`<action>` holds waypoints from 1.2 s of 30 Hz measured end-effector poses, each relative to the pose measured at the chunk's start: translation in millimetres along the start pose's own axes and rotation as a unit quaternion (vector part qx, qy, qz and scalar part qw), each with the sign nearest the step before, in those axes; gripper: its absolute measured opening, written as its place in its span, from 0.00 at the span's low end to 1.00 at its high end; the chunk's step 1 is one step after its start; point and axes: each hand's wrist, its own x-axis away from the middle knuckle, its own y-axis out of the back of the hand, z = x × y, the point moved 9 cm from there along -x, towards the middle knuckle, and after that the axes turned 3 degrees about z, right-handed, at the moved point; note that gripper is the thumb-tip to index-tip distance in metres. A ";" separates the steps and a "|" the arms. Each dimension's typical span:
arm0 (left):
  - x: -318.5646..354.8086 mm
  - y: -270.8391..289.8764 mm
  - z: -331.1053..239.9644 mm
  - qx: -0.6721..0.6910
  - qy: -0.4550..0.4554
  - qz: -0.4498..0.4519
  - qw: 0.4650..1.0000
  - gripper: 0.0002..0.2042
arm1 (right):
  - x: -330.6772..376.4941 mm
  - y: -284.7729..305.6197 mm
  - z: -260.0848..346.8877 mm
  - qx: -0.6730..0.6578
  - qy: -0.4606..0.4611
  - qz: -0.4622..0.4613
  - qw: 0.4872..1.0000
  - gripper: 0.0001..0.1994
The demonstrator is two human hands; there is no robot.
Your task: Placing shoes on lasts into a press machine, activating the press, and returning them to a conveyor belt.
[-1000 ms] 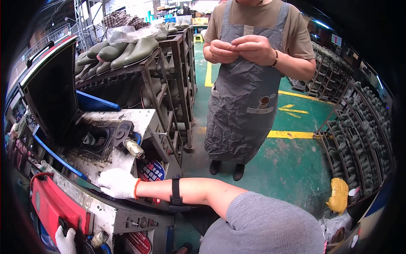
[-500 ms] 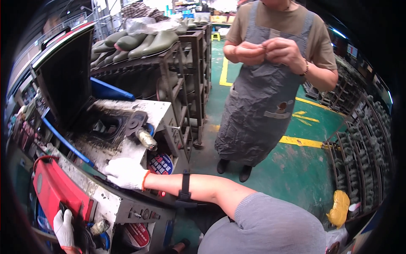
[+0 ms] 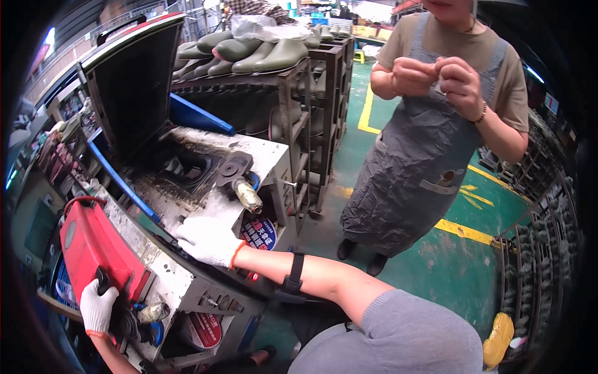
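At the lower left, my left hand [image 3: 98, 306] in a white knitted glove is closed round a black handle [image 3: 103, 280] on a red machine lid [image 3: 99, 246]. My right hand [image 3: 208, 240], also gloved in white, lies on the edge of a scuffed white machine top [image 3: 205, 215]. Nothing shows held in it, though its fingertips are hard to make out. Beyond it, a dark metal clamp arm with a taped grip [image 3: 248, 196] lies beside the blackened well [image 3: 180, 168] of the far machine. That machine's black-lined lid [image 3: 134, 87] stands raised.
A co-worker in a grey apron [image 3: 411, 168] stands ahead, both hands together at chest height. Olive rubber boots [image 3: 274, 55] lie on a dark rack [image 3: 299, 93] behind the machine. A blue bar [image 3: 121, 177] runs along the left. Shoe racks [image 3: 536, 262] and a yellow bundle [image 3: 498, 340] are at right.
The whole scene has shifted rightward in the view. My left hand is now wrapped more firmly round the black handle. My right hand stays on the machine edge.
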 end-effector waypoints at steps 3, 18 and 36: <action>5.4 7.1 -15.7 -0.009 0.031 0.013 0.999 0.11 | -0.6 -5.1 -3.0 0.014 0.012 -0.005 1.000 0.15; 9.0 0.8 -13.3 0.058 0.110 0.068 0.990 0.16 | -0.1 6.7 -0.4 0.012 0.018 -0.037 0.999 0.12; 6.8 4.5 -22.1 -0.040 0.047 0.094 0.994 0.30 | 24.4 -85.6 136.0 -0.411 -0.065 0.324 0.850 0.26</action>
